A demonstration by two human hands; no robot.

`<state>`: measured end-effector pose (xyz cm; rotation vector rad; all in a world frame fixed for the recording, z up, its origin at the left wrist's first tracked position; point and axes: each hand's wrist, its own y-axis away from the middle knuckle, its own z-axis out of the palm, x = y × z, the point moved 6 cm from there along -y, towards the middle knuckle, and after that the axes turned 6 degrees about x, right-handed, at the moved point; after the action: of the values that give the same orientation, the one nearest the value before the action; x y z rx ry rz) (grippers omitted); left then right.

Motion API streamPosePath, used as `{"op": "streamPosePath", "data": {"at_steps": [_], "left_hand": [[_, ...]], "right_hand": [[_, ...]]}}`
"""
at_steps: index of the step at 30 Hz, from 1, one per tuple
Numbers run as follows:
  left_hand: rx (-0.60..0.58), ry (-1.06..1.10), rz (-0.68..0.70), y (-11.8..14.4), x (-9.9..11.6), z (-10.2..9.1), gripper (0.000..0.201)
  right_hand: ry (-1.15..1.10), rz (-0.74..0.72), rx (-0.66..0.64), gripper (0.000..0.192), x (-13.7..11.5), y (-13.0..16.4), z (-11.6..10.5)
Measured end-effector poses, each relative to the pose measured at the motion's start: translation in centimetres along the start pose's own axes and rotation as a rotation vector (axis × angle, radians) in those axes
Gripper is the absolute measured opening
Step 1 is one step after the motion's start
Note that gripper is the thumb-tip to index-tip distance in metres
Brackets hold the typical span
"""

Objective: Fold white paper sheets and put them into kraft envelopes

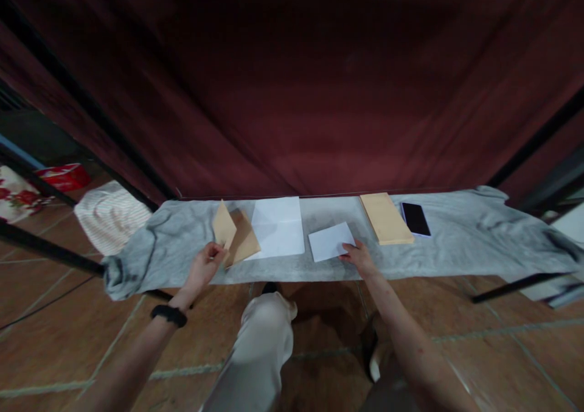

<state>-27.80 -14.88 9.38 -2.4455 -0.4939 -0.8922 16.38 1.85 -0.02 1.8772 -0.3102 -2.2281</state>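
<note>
Hands at envelope and folded paper
Left hand (206, 265) pinches a brown envelope (235, 237); right hand (360, 257) rests open on folded white paper (330, 241)

A cloth-covered bench (456, 247) runs across the middle of the frame, with a curtain (292, 83) behind it. On it, from left to right, lie an open envelope (237, 235), a large sheet of paper (278, 226), a folded sheet (329, 241), a stack of envelopes (385, 218) and a phone (415, 219). The envelope overlaps the large sheet's left edge. The phone lies just beside the stack. The left hand (205, 266) touches the envelope's lower edge; the right hand (360, 257) rests on the folded sheet's lower right corner. At the far left, a striped bundle (112, 214) lies on the floor.
</note>
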Motion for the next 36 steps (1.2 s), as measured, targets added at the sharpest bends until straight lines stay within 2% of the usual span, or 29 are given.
{"op": "streamPosePath", "data": {"at_steps": [3, 5, 6, 7, 10, 12, 14, 18, 22, 25, 29, 30, 33, 34, 36], "left_hand": [[0.058, -0.085, 0.018, -0.1, 4.3, -0.1, 0.021], [0.058, -0.094, 0.048, 0.0, 8.4, 1.3, 0.015], [0.045, -0.086, 0.071, 0.0, 10.6, 2.6, 0.013], [0.024, -0.086, 0.094, 0.1, 12.7, 4.1, 0.010], [-0.081, -0.139, 0.147, 0.6, 18.2, 9.9, 0.006], [-0.166, -0.173, 0.200, 1.2, 20.9, 14.0, 0.008], [-0.225, -0.200, 0.230, 1.9, 22.5, 17.3, 0.009], [-0.322, -0.224, 0.290, 3.2, 23.9, 22.1, 0.011], [-0.414, -0.169, 0.365, 4.2, 24.4, 24.9, 0.017], [-0.458, -0.102, 0.435, 4.4, 24.9, 25.9, 0.016], [-0.468, 0.002, 0.597, 3.2, 24.7, 25.5, 0.013], [-0.463, 0.013, 0.633, 2.7, 24.3, 25.2, 0.026], [-0.476, -0.037, 0.674, 0.8, 21.9, 24.6, 0.094], [-0.503, -0.077, 0.667, 0.2, 20.9, 24.5, 0.109], [-0.579, -0.150, 0.656, -0.5, 19.0, 24.4, 0.121]], "right_hand": [[0.015, -0.072, 0.082, 0.062, -0.6, -0.2, -0.4], [0.040, -0.164, 0.131, 0.077, -1.3, -0.2, -0.7], [0.057, -0.215, 0.136, 0.077, -1.7, -0.1, -0.6], [0.077, -0.263, 0.125, 0.072, -2.2, 0.0, -0.5], [0.161, -0.375, 0.062, 0.039, -3.3, 0.5, 0.2], [0.211, -0.389, 0.021, 0.026, -3.7, 0.7, 0.8], [0.224, -0.366, -0.025, 0.024, -3.8, 0.7, 1.4], [0.214, -0.316, -0.077, 0.026, -3.8, 0.0, 2.4], [0.234, -0.281, -0.037, 0.029, -3.3, -1.2, 2.1], [0.253, -0.272, -0.022, 0.023, -3.1, -2.2, 1.4], [0.270, -0.244, -0.056, 0.019, -2.8, -3.0, 1.0], [0.267, -0.232, -0.061, 0.018, -2.7, -3.2, 1.0], [0.239, -0.188, -0.080, 0.019, -2.6, -3.7, 0.9], [0.229, -0.176, -0.090, 0.020, -2.7, -3.8, 0.9], [0.222, -0.160, -0.121, 0.023, -2.8, -4.0, 0.8]]}}
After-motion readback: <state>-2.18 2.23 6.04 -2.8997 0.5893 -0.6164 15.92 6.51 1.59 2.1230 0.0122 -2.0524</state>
